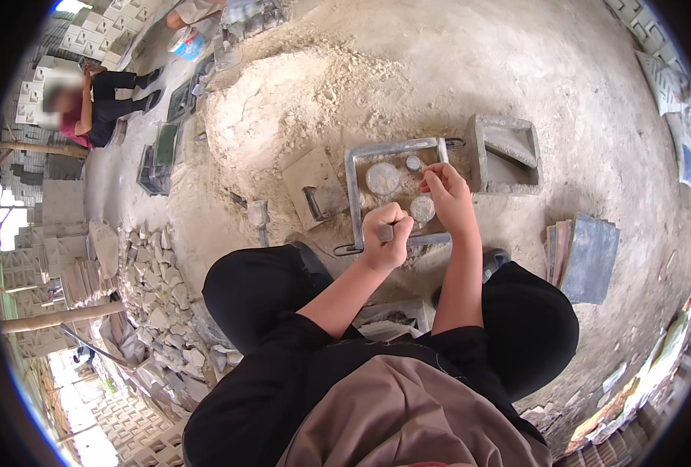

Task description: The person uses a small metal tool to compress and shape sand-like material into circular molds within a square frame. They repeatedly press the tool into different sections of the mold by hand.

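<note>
My left hand [386, 237] is closed in a fist around a short handle [386, 233], whose round end shows at the top of the fist. The rest of that tool is hidden. Just beyond it, my right hand [448, 189] has its fingers curled together over a round piece dusted with pale powder [421, 208]; whether they pinch anything is too small to tell. Both hands are over a rectangular metal mould frame [352, 187] with loop handles at two corners. Within the frame lie a larger pale disc [382, 179] and a small round piece [413, 163].
Left of the frame lie a trowel-like tool [258, 214] and a dusty block with a handle [314, 187], before a pale powder heap [275, 101]. A concrete block mould [509, 179] and stacked plates [587, 257] stand right. Rubble [154, 272] and another person [88, 109] are left.
</note>
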